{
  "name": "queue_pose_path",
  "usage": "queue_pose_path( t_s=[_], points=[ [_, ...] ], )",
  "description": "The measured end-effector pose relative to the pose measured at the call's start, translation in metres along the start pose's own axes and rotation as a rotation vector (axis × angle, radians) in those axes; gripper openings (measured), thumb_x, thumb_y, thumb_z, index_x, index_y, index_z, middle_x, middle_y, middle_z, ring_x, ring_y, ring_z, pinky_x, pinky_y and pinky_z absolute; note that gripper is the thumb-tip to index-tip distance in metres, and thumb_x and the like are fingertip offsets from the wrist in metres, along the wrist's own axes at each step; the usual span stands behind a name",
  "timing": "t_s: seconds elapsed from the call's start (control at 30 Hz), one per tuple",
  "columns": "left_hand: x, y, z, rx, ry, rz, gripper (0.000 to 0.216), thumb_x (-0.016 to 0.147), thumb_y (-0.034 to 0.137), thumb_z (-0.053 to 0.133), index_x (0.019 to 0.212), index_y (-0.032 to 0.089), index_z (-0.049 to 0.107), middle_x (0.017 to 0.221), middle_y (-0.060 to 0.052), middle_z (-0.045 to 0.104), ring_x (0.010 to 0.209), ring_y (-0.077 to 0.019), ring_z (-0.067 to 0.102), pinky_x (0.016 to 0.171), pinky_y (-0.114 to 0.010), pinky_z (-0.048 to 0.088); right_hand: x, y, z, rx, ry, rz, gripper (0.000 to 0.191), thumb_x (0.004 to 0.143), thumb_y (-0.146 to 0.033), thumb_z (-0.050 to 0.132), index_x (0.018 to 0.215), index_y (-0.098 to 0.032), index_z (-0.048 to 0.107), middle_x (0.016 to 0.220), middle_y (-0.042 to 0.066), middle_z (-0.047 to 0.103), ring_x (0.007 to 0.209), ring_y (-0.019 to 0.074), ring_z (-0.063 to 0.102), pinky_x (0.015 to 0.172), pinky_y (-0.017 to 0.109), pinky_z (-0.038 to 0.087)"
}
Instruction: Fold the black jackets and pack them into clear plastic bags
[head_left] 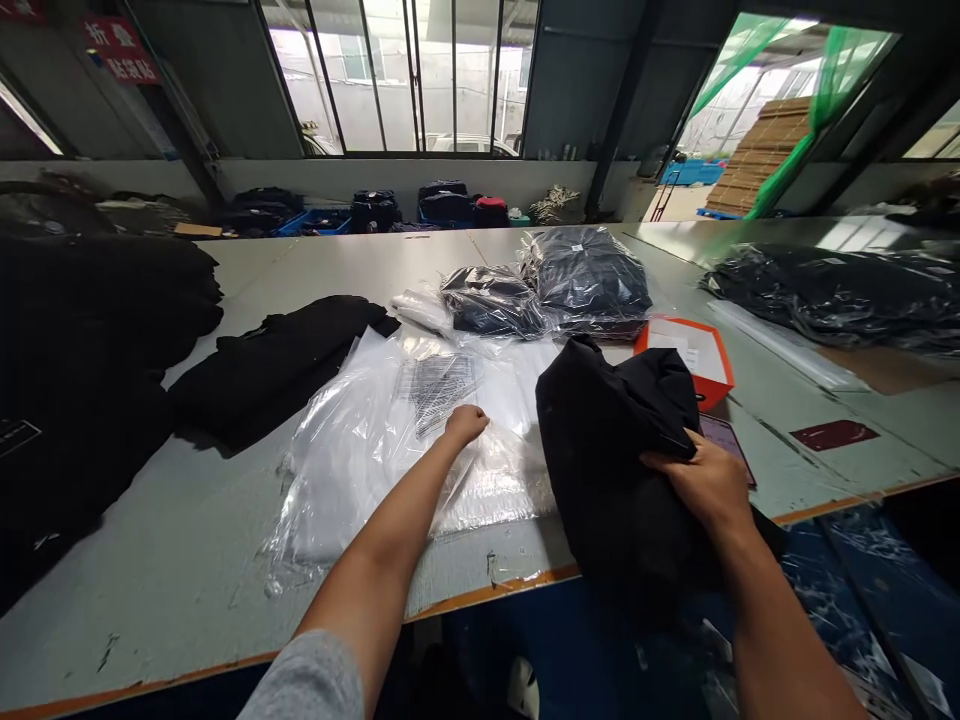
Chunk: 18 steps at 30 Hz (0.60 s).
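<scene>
Clear plastic bags (337, 480) lie in a loose stack at the middle of the table, the upper one with a block of dark print. Over this stack my left hand (466, 425) is closed, its fingers pinching the film of a bag; the fingertips are partly hidden. On the right, my right hand (705, 480) grips a folded black garment (615, 470), thumb on top. The garment is held up at the table's front edge and hangs partly below it. Another folded black garment (292, 360) lies left of the bags.
A large pile of black garments (75, 350) fills the left side. Behind the bags sit bagged dark garments (589, 280), with more bagged garments (840, 295) at the right. An orange-red box (709, 370) and a phone (727, 445) are beside my right hand.
</scene>
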<state>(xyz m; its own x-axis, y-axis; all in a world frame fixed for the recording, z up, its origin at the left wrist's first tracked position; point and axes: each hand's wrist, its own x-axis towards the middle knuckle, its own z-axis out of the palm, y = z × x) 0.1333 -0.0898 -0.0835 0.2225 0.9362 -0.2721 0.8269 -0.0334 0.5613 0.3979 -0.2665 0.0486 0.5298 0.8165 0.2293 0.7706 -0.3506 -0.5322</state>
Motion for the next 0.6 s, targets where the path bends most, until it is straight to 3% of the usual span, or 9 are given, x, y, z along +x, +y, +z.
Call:
queue_pose_path(
  t_s=[0.07,0.13,0.2,0.3,0.37,0.43,0.53,0.6],
  points=[
    [0.000,0.003,0.002,-0.013,-0.048,0.037,0.027,0.081,0.027,0.047,0.100,0.022,0.066,0.092,-0.005,0.069,0.093,-0.0188,0.061,0.087,-0.033,0.044,-0.001,-0.005,-0.002,0.057,-0.004,-0.026,0.024,0.053,-0.040,0.063,0.070,-0.024,0.066,0.058,0.000,0.064,0.063,0.0236,0.060,0.051,0.028,0.037],
    [-0.008,0.009,0.015,0.000,-0.086,0.068,0.034,0.076,0.027,0.054,0.110,0.024,0.062,0.095,-0.006,0.068,0.095,-0.0200,0.060,0.085,-0.032,0.045,-0.001,-0.010,-0.003,0.106,-0.005,-0.042,0.025,0.053,-0.041,0.063,0.069,-0.023,0.065,0.059,-0.001,0.064,0.062,0.0225,0.060,0.051,0.028,0.037],
    [-0.023,0.013,0.032,0.033,-0.108,0.090,0.051,0.066,0.032,0.066,0.116,0.027,0.058,0.110,-0.009,0.063,0.109,-0.0287,0.053,0.091,-0.043,0.042,0.001,-0.014,-0.003,0.135,-0.007,-0.049,0.027,0.052,-0.042,0.063,0.070,-0.023,0.065,0.059,-0.001,0.064,0.062,0.0222,0.060,0.052,0.027,0.037],
    [-0.042,0.016,0.052,0.167,-0.152,0.134,0.076,0.050,0.041,0.077,0.123,0.037,0.054,0.137,-0.010,0.043,0.128,-0.0432,0.028,0.097,-0.065,0.023,0.006,-0.016,-0.002,0.143,-0.008,-0.044,0.028,0.051,-0.042,0.063,0.071,-0.023,0.065,0.059,-0.002,0.064,0.063,0.0223,0.060,0.052,0.027,0.037],
    [-0.045,0.015,0.057,0.225,-0.183,0.120,0.066,0.059,0.049,0.070,0.123,0.044,0.051,0.146,-0.004,0.031,0.133,-0.0447,0.015,0.096,-0.071,0.013,0.008,-0.015,0.000,0.123,0.000,-0.047,0.027,0.052,-0.042,0.062,0.072,-0.023,0.066,0.058,-0.002,0.064,0.063,0.0221,0.060,0.052,0.027,0.037],
    [-0.040,0.013,0.053,0.166,-0.171,0.023,0.044,0.074,0.053,0.054,0.117,0.044,0.056,0.148,0.000,0.027,0.135,-0.0428,0.011,0.096,-0.071,0.012,0.009,-0.012,0.002,0.071,0.013,-0.054,0.026,0.054,-0.042,0.062,0.072,-0.024,0.066,0.057,-0.002,0.063,0.063,0.0220,0.059,0.052,0.027,0.036],
    [-0.024,0.013,0.043,-0.015,-0.033,-0.186,0.042,0.084,0.053,0.035,0.109,0.033,0.063,0.144,-0.003,0.035,0.133,-0.0399,0.020,0.098,-0.065,0.021,0.007,-0.007,0.002,-0.022,0.024,-0.050,0.024,0.055,-0.040,0.062,0.072,-0.024,0.066,0.059,-0.001,0.063,0.064,0.0225,0.058,0.052,0.028,0.035],
    [-0.016,0.015,0.040,-0.160,0.039,-0.200,0.040,0.087,0.046,0.033,0.106,0.028,0.064,0.139,-0.006,0.043,0.131,-0.0352,0.026,0.101,-0.057,0.024,0.006,-0.002,0.000,-0.056,0.023,-0.039,0.023,0.055,-0.040,0.062,0.071,-0.025,0.066,0.061,0.000,0.063,0.065,0.0232,0.059,0.053,0.028,0.035]
  ],
)
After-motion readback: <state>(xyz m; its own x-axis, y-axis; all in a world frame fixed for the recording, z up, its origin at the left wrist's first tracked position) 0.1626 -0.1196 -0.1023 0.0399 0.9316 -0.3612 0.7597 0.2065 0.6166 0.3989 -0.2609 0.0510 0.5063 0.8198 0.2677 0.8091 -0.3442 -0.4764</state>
